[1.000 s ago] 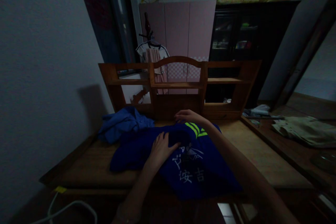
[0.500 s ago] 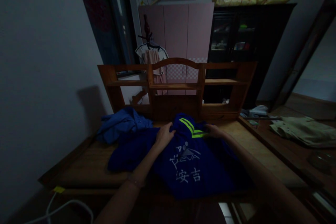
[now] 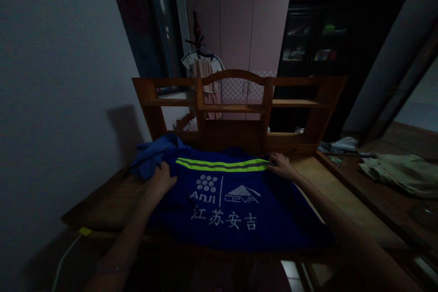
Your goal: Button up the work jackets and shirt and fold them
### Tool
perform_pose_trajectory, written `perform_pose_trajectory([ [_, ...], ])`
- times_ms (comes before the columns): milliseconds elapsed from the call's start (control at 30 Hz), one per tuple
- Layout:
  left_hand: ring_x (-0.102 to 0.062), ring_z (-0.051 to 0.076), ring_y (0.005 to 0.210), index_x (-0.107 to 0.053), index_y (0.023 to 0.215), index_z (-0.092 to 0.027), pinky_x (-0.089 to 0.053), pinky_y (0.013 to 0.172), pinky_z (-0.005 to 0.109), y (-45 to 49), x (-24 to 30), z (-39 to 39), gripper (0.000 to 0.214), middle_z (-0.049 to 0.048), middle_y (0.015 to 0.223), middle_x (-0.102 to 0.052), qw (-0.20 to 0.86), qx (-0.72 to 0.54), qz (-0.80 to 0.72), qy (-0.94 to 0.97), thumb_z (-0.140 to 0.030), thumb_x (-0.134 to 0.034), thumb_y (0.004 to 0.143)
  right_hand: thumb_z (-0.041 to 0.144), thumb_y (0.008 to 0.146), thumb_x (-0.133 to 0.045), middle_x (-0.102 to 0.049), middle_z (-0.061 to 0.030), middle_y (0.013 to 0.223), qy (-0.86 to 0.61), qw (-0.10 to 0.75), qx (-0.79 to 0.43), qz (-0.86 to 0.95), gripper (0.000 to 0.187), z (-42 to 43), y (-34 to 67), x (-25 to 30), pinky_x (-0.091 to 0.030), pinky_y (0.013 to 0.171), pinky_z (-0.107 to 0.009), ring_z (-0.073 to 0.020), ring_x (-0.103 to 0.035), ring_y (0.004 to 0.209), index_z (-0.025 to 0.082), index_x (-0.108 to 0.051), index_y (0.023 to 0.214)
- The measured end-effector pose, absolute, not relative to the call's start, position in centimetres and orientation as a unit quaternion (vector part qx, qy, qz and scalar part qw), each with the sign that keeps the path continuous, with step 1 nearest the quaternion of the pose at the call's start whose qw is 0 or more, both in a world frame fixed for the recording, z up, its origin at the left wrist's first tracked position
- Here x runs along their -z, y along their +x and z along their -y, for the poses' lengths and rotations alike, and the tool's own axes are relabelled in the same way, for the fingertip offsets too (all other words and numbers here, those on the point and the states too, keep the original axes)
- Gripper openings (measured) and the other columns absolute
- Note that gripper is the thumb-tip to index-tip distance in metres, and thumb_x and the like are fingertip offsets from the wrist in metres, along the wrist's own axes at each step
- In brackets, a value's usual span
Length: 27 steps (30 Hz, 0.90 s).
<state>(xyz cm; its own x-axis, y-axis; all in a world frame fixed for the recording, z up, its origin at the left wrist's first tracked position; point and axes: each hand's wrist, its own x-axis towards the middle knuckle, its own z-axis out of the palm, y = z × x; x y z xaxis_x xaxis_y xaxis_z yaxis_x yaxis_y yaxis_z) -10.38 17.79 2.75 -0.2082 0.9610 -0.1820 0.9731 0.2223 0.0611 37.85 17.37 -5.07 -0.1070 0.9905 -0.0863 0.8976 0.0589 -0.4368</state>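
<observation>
A dark blue work jacket (image 3: 219, 232) lies spread across the wooden desk, its printed side up. A yellow-green reflective stripe (image 3: 222, 165) runs level across it, above white logos and Chinese characters. My left hand (image 3: 163, 180) pinches the cloth near the stripe's left end, its fingertips partly hidden. At the stripe's right end my right hand (image 3: 280, 166) grips the fabric with bent fingers. A lighter blue garment (image 3: 150, 153) lies crumpled behind my left hand, partly under the jacket.
The wooden desk (image 3: 112, 205) has a shelf rack (image 3: 236, 108) along its back. A wall stands close on the left. A white cable (image 3: 65, 255) hangs at the front left corner. To the right, folded pale clothes (image 3: 393, 173) lie on another surface.
My left hand has moved left, drawing the jacket's bunched cloth out flat. The stripe and the whole print now show. My right hand stays near the stripe's right end.
</observation>
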Motion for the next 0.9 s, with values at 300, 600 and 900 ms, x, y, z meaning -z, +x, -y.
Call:
perform_pose_trajectory([
  [300, -0.019, 0.034, 0.140, -0.042, 0.134, -0.015, -0.001, 0.112, 0.056, -4.9, -3.2, -21.0, 0.055, 0.0184, 0.150, -0.026, -0.144, -0.063, -0.623, 0.766, -0.037, -0.052, 0.084, 0.032, 0.081, -0.057, -0.068, -0.0064, 0.100, -0.594, 0.127, -0.248, 0.755, 0.033, -17.0, 36.6, 2.4, -0.044, 0.074, -0.025, -0.0203, -0.063, 0.088, 0.019, -0.056, 0.111],
  [600, -0.060, 0.025, 0.107, -0.066, 0.107, -0.019, -0.025, 0.107, 0.042, -6.2, 0.7, -24.2, 0.039, 0.0109, 0.102, -0.071, 0.019, 0.065, -0.555, 0.829, -0.043, -0.065, 0.076, 0.028, 0.079, -0.061, -0.072, -0.0059, 0.095, -0.577, -0.007, -0.213, 0.788, 0.024, -15.0, 34.5, -0.5, -0.045, 0.069, -0.023, -0.0210, -0.067, 0.086, 0.022, -0.068, 0.101],
  [900, -0.066, 0.033, 0.087, -0.062, 0.110, -0.011, -0.044, 0.081, 0.046, -0.8, -9.5, -22.9, 0.049, 0.0195, 0.090, -0.069, -0.118, -0.043, -0.635, 0.762, -0.041, -0.027, 0.093, 0.021, 0.093, -0.031, -0.066, -0.0271, 0.089, -0.748, 0.031, 0.043, 0.662, 0.038, -19.7, 35.7, -9.2, -0.043, 0.075, -0.050, -0.0400, -0.064, 0.090, 0.004, -0.065, 0.097],
])
